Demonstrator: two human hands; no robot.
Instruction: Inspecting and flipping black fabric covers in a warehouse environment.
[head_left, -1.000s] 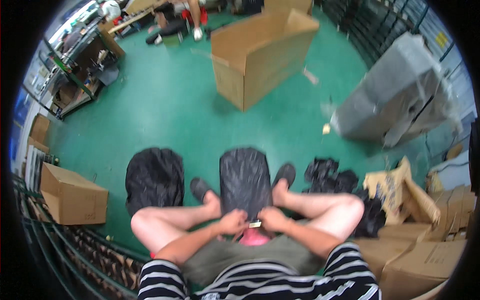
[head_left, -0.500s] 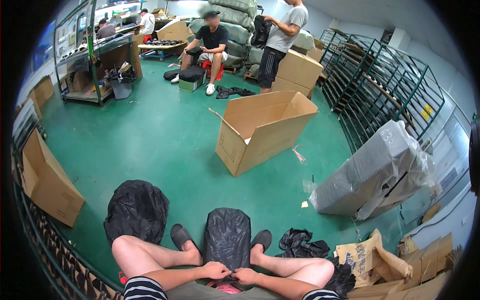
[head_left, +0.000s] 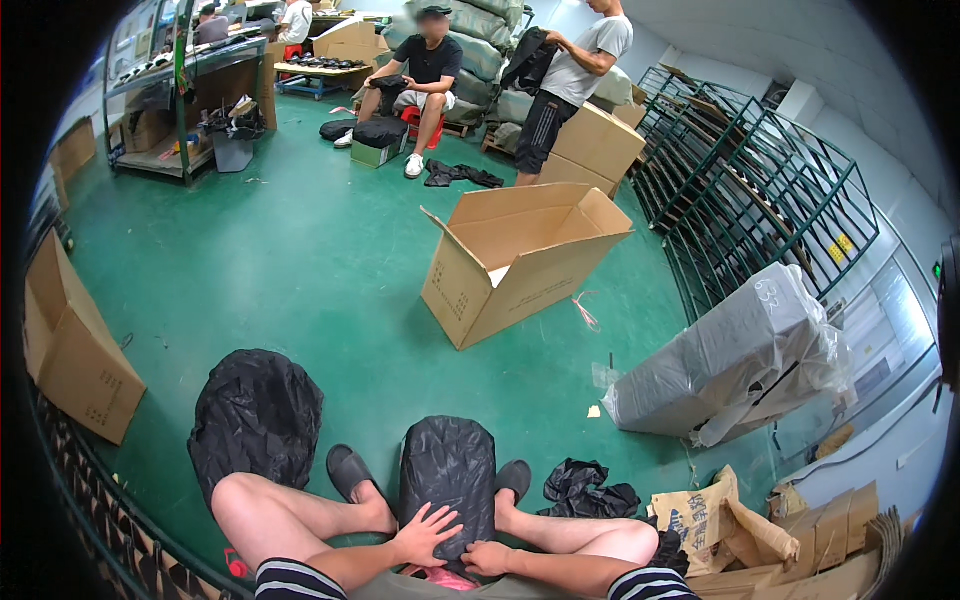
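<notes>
A full black bag (head_left: 448,462) of thin, creased material stands between my feet, against my lap. My left hand (head_left: 427,537) lies flat on its near part with the fingers spread. At the bag's near right edge, my right hand (head_left: 487,559) is closed, pinching the black material. Something pink (head_left: 446,578) shows below the hands, mostly hidden. Beside my left knee rests a second bulging black bag (head_left: 258,422). Crumpled black material (head_left: 590,490) lies on the floor to the right of my right foot.
An open cardboard box (head_left: 530,265) stands ahead, with pink string (head_left: 586,312) beside it. To the right are a grey wrapped block (head_left: 715,355), green racks (head_left: 760,190) and flattened cardboard (head_left: 830,535). Another box (head_left: 85,350) is at left. Two people handle black bags farther off.
My left hand has opened from a closed grip at the bag's near edge and now lies spread on its surface. The right hand stays at the edge. The view has shifted slightly.
</notes>
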